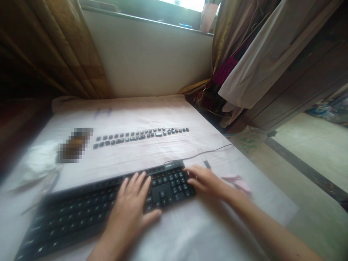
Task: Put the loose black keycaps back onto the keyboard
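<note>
A black full-size keyboard (78, 214) lies at a slant across the white cloth in front of me. My left hand (133, 199) rests palm down over its middle-right keys, fingers spread and thumb pointing right. At the keyboard's right end, my right hand (203, 179) touches the number pad's edge. Its index finger and thumb are apart, near the upper right keys, and the other fingers are partly hidden. Beyond the keyboard, small dark keycaps (141, 136) are laid out in two long rows. The keyboard's left part is blurred.
The keyboard's cable (206, 150) runs to the right edge of the cloth-covered surface (141, 112). A small dark item (207, 164) and a pink cloth (237, 183) lie at the right. A pixelated item (74, 145) and white crumpled material (40, 159) are at the left. Curtains (67, 47) hang behind.
</note>
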The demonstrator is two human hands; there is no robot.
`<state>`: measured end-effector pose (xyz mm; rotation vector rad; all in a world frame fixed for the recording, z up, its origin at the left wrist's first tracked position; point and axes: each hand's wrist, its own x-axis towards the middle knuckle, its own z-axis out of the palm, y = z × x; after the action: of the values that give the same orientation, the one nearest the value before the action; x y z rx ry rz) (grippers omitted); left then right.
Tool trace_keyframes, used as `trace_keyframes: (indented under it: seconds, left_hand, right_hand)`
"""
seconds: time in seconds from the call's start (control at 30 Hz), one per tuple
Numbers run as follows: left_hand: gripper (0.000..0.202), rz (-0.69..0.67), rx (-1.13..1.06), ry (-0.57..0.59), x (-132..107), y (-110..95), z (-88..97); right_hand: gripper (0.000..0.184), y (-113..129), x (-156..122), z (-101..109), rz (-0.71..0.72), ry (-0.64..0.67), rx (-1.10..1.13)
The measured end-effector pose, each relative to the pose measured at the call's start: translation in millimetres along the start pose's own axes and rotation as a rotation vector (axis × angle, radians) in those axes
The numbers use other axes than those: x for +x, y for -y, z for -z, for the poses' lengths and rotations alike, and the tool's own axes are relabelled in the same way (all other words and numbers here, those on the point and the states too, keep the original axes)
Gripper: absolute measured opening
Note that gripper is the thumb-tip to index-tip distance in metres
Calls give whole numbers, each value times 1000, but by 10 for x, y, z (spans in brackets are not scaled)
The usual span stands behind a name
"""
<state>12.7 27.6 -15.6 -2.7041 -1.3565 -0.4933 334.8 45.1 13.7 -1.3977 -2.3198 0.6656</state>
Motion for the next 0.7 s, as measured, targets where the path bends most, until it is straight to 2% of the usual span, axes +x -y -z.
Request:
trace_keyframes:
  seconds: [0.17,0.27,0.5,0.7]
  left_hand:
    - [89,12,-3,26,4,-11,18]
    - [89,22,-23,29,4,-16,24]
    - [91,14,-4,31,11,-21,36]
    - [89,29,-23,26,4,-26,29]
  right_hand:
    - [34,73,-30,121,-164,10,197]
    - [35,84,-14,150,-182,58,225]
    - [33,28,67,94,-70,82,45]
    - [34,134,148,217,-71,178,-137]
